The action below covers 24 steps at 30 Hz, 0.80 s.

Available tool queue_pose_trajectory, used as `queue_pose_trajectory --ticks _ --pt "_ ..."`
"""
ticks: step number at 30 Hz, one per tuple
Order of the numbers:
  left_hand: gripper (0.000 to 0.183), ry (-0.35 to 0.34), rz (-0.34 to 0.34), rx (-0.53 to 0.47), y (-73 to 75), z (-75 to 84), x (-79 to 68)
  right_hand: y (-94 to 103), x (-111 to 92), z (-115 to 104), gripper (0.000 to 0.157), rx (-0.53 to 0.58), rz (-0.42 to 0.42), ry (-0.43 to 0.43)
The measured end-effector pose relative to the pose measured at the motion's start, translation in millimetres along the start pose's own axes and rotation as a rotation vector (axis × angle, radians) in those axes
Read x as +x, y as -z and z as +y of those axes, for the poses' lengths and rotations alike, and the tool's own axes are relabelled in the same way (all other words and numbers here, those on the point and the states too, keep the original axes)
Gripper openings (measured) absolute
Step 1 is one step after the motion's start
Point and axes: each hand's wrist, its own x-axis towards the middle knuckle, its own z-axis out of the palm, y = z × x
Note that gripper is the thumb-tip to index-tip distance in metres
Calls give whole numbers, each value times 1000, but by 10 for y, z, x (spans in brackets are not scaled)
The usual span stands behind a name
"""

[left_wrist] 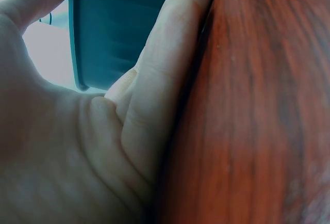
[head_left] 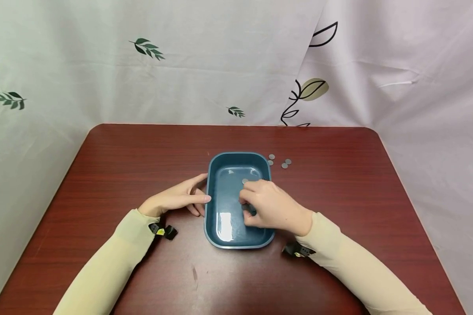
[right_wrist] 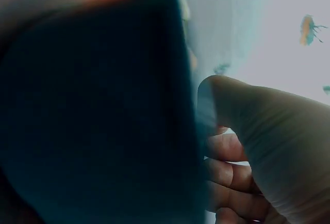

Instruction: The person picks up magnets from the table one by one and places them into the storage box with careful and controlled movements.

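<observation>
A blue rectangular tray [head_left: 224, 201] with raised walls sits on the table. My left hand [head_left: 179, 197] lies at its left side, the thumb touching the rim and fairly straight fingers along the outer wall. In the left wrist view, the hand [left_wrist: 134, 105] rests low against that wall. Over the right part of the tray, my right hand [head_left: 270, 205] has bent fingers, with a gap between thumb and index finger. The wall hides its fingertips [right_wrist: 206, 97] partly in the right wrist view; whether they pinch anything is unclear. A small silver disc [head_left: 245, 181], like a coin, shows inside the tray beside the knuckles.
Several similar silver discs [head_left: 285, 166] lie on the dark red wooden table [head_left: 142, 153], just beyond the tray's right far corner. A white curtain [head_left: 201, 65] with leaf prints hangs behind the table. Black straps with small cameras [head_left: 170, 232] sit at both wrists.
</observation>
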Motion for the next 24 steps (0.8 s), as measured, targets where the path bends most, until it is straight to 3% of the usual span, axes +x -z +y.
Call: queue_pose_trajectory --ticks 8,12,17,24 --pt "94 4 -2 -7 -6 -3 18 -180 78 -53 15 54 -257 -58" --pt "94 4 2 4 -5 -5 16 -233 79 -64 15 74 -342 -86" --pt "93 2 5 10 -4 -2 9 -275 82 -91 15 86 -398 -78" --pt "93 -1 5 3 -4 -8 4 -326 111 -111 15 98 -413 -68"
